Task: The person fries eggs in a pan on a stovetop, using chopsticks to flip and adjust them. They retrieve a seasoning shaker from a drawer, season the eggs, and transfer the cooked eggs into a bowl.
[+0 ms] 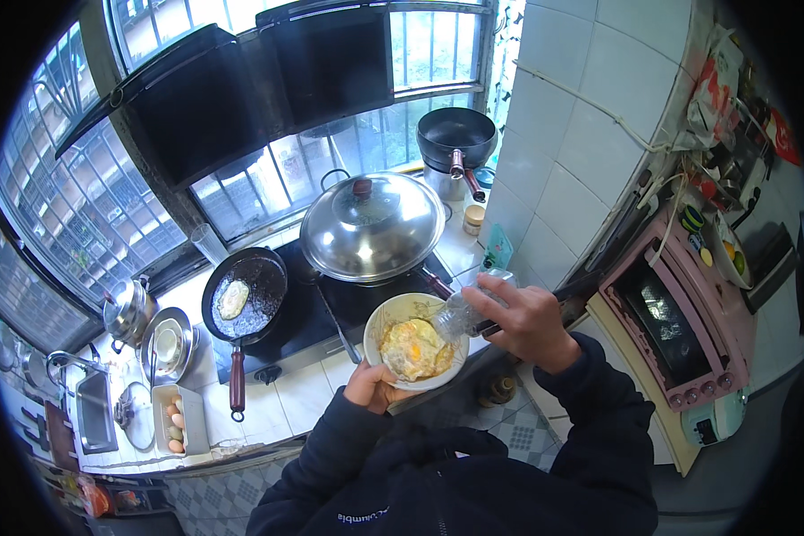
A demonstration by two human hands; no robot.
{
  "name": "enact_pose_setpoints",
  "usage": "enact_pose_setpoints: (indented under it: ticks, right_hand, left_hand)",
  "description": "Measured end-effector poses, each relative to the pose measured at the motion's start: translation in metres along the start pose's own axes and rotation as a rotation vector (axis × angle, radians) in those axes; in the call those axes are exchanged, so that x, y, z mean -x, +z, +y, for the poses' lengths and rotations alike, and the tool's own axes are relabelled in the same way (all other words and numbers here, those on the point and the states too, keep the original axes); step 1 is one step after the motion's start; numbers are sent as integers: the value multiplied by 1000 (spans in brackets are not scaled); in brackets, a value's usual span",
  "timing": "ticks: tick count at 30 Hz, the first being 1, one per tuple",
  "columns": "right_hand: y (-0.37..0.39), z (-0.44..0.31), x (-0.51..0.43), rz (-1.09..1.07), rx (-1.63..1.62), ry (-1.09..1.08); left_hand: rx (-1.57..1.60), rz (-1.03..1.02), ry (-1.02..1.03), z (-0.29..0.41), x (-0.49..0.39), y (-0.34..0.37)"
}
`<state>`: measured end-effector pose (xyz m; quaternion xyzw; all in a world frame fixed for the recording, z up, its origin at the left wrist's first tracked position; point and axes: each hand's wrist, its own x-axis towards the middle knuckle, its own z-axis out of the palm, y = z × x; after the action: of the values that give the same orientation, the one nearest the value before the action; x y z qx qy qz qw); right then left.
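My left hand (pixel 374 388) grips the near rim of a white patterned bowl (pixel 377 321), held in front of the stove. Fried egg (pixel 415 348) with browned edges lies in the bowl. A clear bottle (pixel 462 313), tilted with its mouth toward the bowl's right side, is in my right hand (pixel 526 321). Whether anything flows from it I cannot tell. To the left, another fried egg (pixel 233 299) sits in a black frying pan (pixel 268 275) on the stove. Behind the bowl stands a wok under a domed metal lid (pixel 402 221).
A spatula (pixel 338 321) rests on the black cooktop (pixel 301 295). Leftward are a bin of eggs (pixel 191 422), a metal basin (pixel 191 335), a pot (pixel 128 311) and a sink (pixel 95 409). Stacked pans (pixel 455 134) stand by the window; a pink toaster oven (pixel 677 321) is at right.
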<state>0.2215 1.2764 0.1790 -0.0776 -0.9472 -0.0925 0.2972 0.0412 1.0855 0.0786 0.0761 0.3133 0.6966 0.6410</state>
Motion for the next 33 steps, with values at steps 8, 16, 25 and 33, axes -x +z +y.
enact_pose_setpoints:
  ticks: [8, 16, 25, 33]
  right_hand:
    - [8, 18, 2, 71, -222, 198]
    - [45, 61, 33, 89, -1167, 754]
    - [265, 118, 172, 291, -776, 1298]
    - [351, 99, 196, 218, -435, 1284]
  left_hand:
    - [-5, 8, -10, -5, -8, 1]
    - [-83, 88, -112, -24, -9, -7]
    - [-51, 264, -75, -43, 21, -41]
    - [87, 417, 51, -58, 76, -85]
